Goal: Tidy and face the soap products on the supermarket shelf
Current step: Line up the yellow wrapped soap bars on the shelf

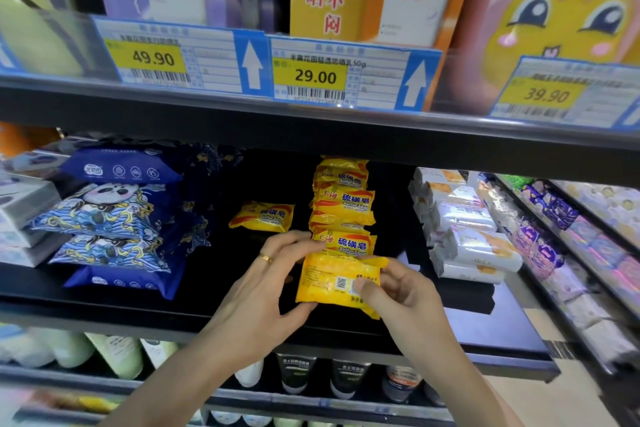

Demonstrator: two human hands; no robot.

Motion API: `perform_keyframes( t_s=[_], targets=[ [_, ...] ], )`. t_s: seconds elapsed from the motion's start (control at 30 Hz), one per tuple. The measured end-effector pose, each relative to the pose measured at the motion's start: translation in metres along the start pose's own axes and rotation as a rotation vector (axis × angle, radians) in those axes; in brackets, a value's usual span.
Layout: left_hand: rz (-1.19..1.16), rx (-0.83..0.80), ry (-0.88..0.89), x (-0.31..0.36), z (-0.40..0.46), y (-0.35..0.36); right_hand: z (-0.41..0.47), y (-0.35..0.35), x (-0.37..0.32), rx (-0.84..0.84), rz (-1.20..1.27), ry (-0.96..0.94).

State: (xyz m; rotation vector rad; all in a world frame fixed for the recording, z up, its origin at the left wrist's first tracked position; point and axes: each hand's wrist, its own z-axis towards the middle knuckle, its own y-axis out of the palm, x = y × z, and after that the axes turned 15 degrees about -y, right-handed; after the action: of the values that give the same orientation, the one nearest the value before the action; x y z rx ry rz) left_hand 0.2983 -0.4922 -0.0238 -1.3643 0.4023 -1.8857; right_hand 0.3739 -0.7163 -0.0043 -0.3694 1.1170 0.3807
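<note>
At the black shelf (214, 274) edge, our left hand (263, 291) and right hand (398, 291) grip a yellow plastic-wrapped soap bar (332, 281), back side up; shoving it in carelessly could topple the yellow soap stack (343, 208).

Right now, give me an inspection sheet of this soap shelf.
Surface: black shelf board, bare patch at front right.
Job's things: yellow sulfur soap packet held back-side up, barcode showing; row of yellow soap packets behind it, faces forward; one lone yellow packet left of the row.
Clutter: blue panda-print wipe packs at left; white soap bars at right.
Grippers: left hand, wearing a gold ring, grips the packet's left edge; right hand pinches its right side.
Cables: nothing seen.
Surroundings: price tags on the shelf above; bottles below.
</note>
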Motion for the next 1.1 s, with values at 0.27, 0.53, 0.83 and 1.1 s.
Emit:
perform_keyframes(
  t_s=[0.27, 0.53, 0.83, 1.1],
  targets=[
    [0.113, 0.070, 0.055, 0.001, -0.001, 0.001, 0.007, 0.002, 0.009, 0.050, 0.060, 0.079],
    [0.115, 0.107, 0.168, 0.002, -0.001, 0.003, 0.011, -0.001, 0.014, 0.021, 0.012, 0.120],
    [0.081, 0.078, 0.093, 0.007, -0.005, 0.000, 0.006, 0.003, 0.004, 0.061, -0.012, 0.078],
    [0.046, 0.066, -0.015, 0.012, -0.008, -0.003, 0.002, 0.008, 0.005, 0.322, -0.090, -0.100]
  ],
)
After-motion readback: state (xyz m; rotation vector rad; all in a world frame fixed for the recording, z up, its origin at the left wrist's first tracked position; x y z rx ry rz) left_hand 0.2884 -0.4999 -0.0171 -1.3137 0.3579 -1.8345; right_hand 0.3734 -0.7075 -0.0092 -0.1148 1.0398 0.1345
